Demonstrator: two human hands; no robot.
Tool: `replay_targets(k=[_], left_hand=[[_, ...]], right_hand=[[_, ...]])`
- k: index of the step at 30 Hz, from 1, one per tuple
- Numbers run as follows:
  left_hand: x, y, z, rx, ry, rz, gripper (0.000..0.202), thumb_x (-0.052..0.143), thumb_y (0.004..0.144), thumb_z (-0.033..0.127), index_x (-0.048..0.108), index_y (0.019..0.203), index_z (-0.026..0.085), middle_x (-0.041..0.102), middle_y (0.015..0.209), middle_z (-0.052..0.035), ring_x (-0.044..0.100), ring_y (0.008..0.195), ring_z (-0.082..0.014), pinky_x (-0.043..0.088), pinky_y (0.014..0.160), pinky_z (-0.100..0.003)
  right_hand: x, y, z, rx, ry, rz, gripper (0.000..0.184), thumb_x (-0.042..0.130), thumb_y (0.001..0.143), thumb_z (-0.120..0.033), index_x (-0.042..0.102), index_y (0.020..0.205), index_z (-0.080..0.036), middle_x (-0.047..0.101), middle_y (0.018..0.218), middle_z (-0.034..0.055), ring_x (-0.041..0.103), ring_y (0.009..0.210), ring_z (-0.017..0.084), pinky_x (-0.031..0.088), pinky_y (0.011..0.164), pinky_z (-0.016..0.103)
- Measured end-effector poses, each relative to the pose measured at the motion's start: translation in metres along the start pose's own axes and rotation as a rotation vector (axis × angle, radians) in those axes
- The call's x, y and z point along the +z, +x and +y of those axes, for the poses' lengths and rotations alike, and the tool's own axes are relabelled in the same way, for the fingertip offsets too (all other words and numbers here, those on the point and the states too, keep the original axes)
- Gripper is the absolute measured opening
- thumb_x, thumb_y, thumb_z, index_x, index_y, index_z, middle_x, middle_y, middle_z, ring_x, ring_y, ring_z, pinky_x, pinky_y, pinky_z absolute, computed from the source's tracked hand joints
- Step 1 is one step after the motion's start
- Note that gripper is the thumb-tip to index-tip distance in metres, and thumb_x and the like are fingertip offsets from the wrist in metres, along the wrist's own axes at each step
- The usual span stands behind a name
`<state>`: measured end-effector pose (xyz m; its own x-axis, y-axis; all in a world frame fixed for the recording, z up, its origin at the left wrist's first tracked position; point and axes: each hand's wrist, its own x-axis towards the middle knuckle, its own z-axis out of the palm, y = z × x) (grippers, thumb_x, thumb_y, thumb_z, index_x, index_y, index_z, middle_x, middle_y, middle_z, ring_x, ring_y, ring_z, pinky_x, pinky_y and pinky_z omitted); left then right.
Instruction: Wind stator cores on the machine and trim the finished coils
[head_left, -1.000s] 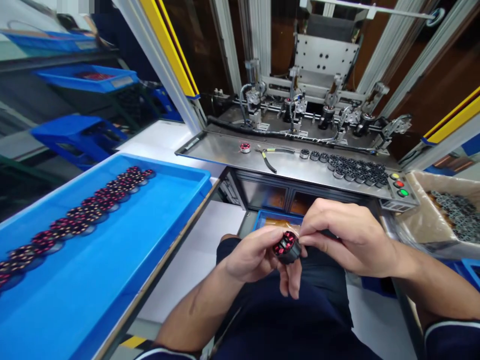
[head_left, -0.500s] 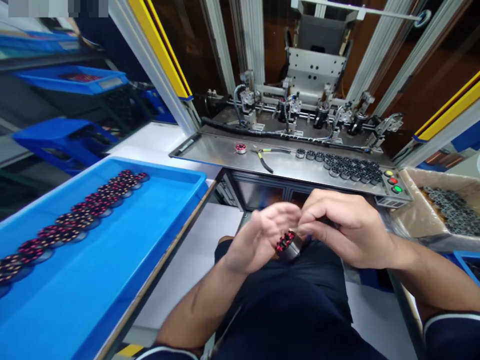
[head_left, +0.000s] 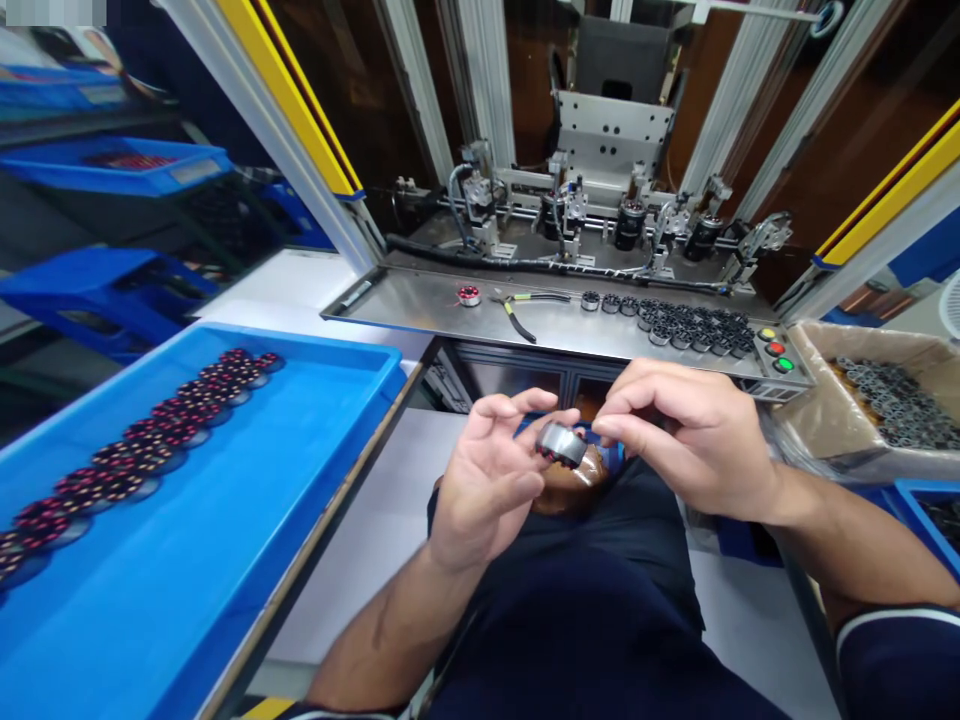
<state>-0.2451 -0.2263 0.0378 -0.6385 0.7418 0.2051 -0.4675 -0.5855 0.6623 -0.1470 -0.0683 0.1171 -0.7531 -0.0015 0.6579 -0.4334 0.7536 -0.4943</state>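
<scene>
A small round motor part (head_left: pixel 559 443), dark grey outside with red windings showing underneath, sits between my two hands above my lap. My left hand (head_left: pixel 491 480) has its fingers curled round the part's left side, thumb and fingertips touching it. My right hand (head_left: pixel 682 435) is closed in a pinch at the part's right edge. What the pinch grips there is too small to make out. A blue bin with copper-coloured scrap (head_left: pixel 574 485) lies just below the hands.
A blue tray (head_left: pixel 247 510) at my left carries a row of several wound parts (head_left: pixel 142 440). On the steel shelf (head_left: pixel 420 300) lie one wound part (head_left: pixel 469 296), pliers (head_left: pixel 517 310), several black rings (head_left: pixel 686 330) and coloured buttons (head_left: pixel 775 350). A lined box (head_left: pixel 817 420) of rings stands right.
The part has been turned so its grey side faces up and lifted slightly. My left hand's fingers have opened out round it. My view has tipped down a little.
</scene>
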Motion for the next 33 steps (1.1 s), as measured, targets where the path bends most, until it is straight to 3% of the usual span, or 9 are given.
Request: replay_targets(k=[2,4,6,9,14,19,23,27,33], left_hand=[[-0.002,0.003,-0.002,-0.004,-0.024,-0.01,0.047,0.091,0.065,0.028,0.065,0.104,0.029,0.07,0.117,0.0,0.068,0.115,-0.0231,0.056,0.098,-0.036],[-0.007,0.008,-0.005,-0.172,-0.05,-0.121,0.05,0.083,0.072,0.051,0.066,0.109,0.023,0.073,0.114,-0.0072,0.07,0.11,-0.0254,0.057,0.094,-0.036],[-0.012,0.011,-0.008,-0.454,-0.102,-0.326,0.066,0.062,0.081,0.072,0.069,0.107,0.012,0.076,0.102,-0.0159,0.076,0.091,-0.0278,0.062,0.077,-0.035],[-0.016,0.01,-0.01,-0.662,-0.169,-0.488,0.068,0.048,0.09,0.07,0.07,0.099,0.006,0.078,0.082,-0.0175,0.077,0.067,-0.0273,0.06,0.053,-0.03],[-0.011,0.002,-0.008,-0.372,-0.051,-0.283,0.033,0.068,0.09,0.04,0.065,0.114,0.017,0.079,0.094,-0.007,0.078,0.071,-0.0189,0.061,0.058,-0.022],[-0.005,0.002,-0.011,-0.005,0.035,-0.141,0.04,0.081,0.075,0.007,0.065,0.105,0.026,0.072,0.117,0.0019,0.076,0.096,-0.0165,0.063,0.081,-0.025],[-0.009,0.003,-0.014,0.043,0.081,-0.121,0.051,0.088,0.068,0.011,0.067,0.113,0.025,0.073,0.113,-0.0018,0.073,0.105,-0.0176,0.061,0.088,-0.024],[-0.014,0.001,-0.016,-0.036,0.132,-0.186,0.037,0.083,0.078,0.023,0.072,0.114,0.021,0.077,0.107,-0.007,0.076,0.089,-0.0169,0.062,0.075,-0.023],[-0.015,0.007,-0.018,0.146,0.207,-0.072,0.03,0.087,0.071,0.016,0.077,0.097,0.024,0.075,0.119,-0.0055,0.075,0.098,-0.0181,0.061,0.086,-0.028]], right_hand=[[0.001,0.0,0.001,-0.035,0.051,-0.004,0.013,0.068,0.092,-0.013,0.066,0.079,-0.016,0.068,0.073,0.0015,0.064,0.065,0.01,0.053,0.061,0.021],[0.001,-0.001,0.001,-0.064,0.098,-0.028,0.01,0.066,0.092,-0.011,0.067,0.082,-0.015,0.068,0.075,0.0024,0.064,0.067,0.01,0.054,0.062,0.021],[-0.001,-0.002,0.001,-0.072,0.123,-0.06,0.009,0.065,0.092,-0.009,0.067,0.084,-0.014,0.069,0.076,0.0039,0.064,0.067,0.011,0.054,0.062,0.021],[-0.004,-0.004,0.0,-0.066,0.109,-0.105,0.007,0.066,0.093,-0.012,0.067,0.086,-0.014,0.07,0.077,0.0053,0.066,0.07,0.012,0.055,0.062,0.022],[-0.005,-0.005,0.001,-0.049,0.031,-0.059,0.009,0.068,0.091,-0.013,0.068,0.083,-0.017,0.069,0.075,0.0034,0.065,0.067,0.013,0.054,0.061,0.023],[0.0,-0.004,0.004,-0.004,-0.009,0.003,0.013,0.067,0.09,-0.01,0.067,0.079,-0.017,0.068,0.072,0.0017,0.063,0.065,0.011,0.053,0.062,0.023],[0.003,-0.003,0.008,-0.077,0.056,-0.003,0.01,0.067,0.091,-0.011,0.066,0.082,-0.016,0.068,0.074,0.003,0.064,0.067,0.011,0.053,0.061,0.023],[0.006,-0.004,0.012,-0.117,0.086,0.01,0.009,0.066,0.091,-0.01,0.067,0.083,-0.016,0.069,0.075,0.004,0.065,0.068,0.012,0.054,0.061,0.024],[0.021,-0.013,-0.001,0.113,0.065,0.264,0.012,0.071,0.087,-0.01,0.069,0.076,-0.016,0.067,0.069,0.002,0.062,0.064,0.012,0.05,0.06,0.024]])
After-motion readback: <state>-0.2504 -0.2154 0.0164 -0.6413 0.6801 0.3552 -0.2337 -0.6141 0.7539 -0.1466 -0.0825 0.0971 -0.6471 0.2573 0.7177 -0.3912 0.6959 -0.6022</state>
